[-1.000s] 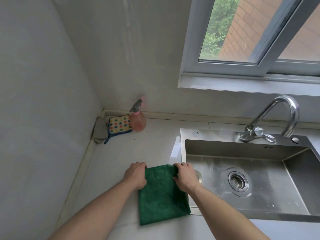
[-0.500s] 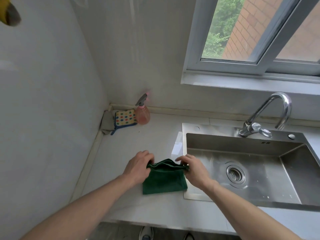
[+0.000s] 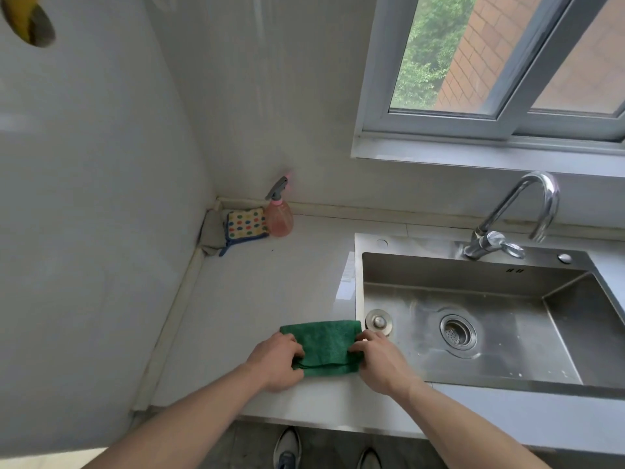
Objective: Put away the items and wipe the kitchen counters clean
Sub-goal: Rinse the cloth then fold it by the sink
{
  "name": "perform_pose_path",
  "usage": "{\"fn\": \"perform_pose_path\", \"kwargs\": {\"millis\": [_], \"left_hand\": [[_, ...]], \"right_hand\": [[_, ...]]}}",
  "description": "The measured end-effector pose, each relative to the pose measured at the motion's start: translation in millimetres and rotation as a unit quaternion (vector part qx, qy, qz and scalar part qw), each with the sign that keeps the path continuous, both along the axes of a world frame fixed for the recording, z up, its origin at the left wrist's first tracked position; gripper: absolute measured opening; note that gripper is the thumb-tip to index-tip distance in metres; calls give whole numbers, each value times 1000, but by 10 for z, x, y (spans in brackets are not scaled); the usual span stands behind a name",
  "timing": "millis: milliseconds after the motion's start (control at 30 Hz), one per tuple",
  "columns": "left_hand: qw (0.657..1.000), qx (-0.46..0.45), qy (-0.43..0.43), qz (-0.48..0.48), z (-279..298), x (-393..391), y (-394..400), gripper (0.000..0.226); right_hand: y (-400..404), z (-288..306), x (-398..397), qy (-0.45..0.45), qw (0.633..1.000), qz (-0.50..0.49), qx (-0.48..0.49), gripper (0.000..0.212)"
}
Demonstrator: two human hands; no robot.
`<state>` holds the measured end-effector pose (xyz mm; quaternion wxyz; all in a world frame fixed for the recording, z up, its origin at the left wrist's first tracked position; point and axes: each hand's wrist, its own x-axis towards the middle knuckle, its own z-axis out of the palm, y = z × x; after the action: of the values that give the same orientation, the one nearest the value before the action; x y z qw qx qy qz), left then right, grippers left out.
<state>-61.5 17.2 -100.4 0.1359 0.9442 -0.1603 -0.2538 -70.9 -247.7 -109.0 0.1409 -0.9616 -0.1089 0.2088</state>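
A green cloth (image 3: 323, 343), folded in half, lies on the white counter (image 3: 270, 292) just left of the sink. My left hand (image 3: 277, 362) pinches its near left corner. On the other side my right hand (image 3: 378, 362) pinches the near right corner, beside the sink's rim. Both hands hold the near edge of the fold down against the counter.
A steel sink (image 3: 473, 319) with a drain, a loose plug (image 3: 378, 321) and a curved tap (image 3: 514, 218) fills the right. In the back corner stand a pink spray bottle (image 3: 279, 214), a dotted sponge cloth (image 3: 245, 225) and a grey rag (image 3: 211, 231). A window is above.
The cloth lay long and flat a second ago. Both hands lifted its far end and brought it toward me, so it is now folded in half.
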Motion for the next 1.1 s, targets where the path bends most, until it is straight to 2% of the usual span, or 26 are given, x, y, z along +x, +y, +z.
{"fn": "perform_pose_path", "kwargs": {"millis": [100,167,267,333,400,467,533,600,667,800,900,967,1100], "left_hand": [[995,-34,-23,91,80,131,-41,44],[992,-32,-25,121,63,217,-33,50],[991,5,34,130,-25,268,-18,67],[990,22,51,132,-89,253,-26,64],[988,28,50,143,-133,222,-40,60],[985,30,59,157,-135,196,-44,49],[980,18,80,180,-112,194,-20,36],[969,-31,94,227,-93,213,20,26],[936,-130,116,304,-70,218,54,20],[839,-334,151,402,132,158,-49,23],[773,-425,157,445,384,174,-254,27],[752,-450,146,459,580,255,-387,28],[745,-485,123,441,1110,453,-729,24]], "right_hand": [[89,83,63,0,994,-98,54,44],[130,94,114,8,985,-151,85,56],[166,30,183,59,988,-132,60,81],[182,-23,208,68,991,-114,35,86],[191,-64,225,56,992,-108,13,80],[183,-75,247,54,992,-112,2,64],[150,-77,269,60,989,-133,28,38],[84,-40,277,72,981,-153,91,18],[13,27,258,84,969,-170,160,12],[-132,254,212,83,929,-242,266,5],[-306,468,245,56,902,-284,321,4],[-414,645,310,52,888,-295,348,6],[-677,1070,538,4,871,-317,375,8]]}}
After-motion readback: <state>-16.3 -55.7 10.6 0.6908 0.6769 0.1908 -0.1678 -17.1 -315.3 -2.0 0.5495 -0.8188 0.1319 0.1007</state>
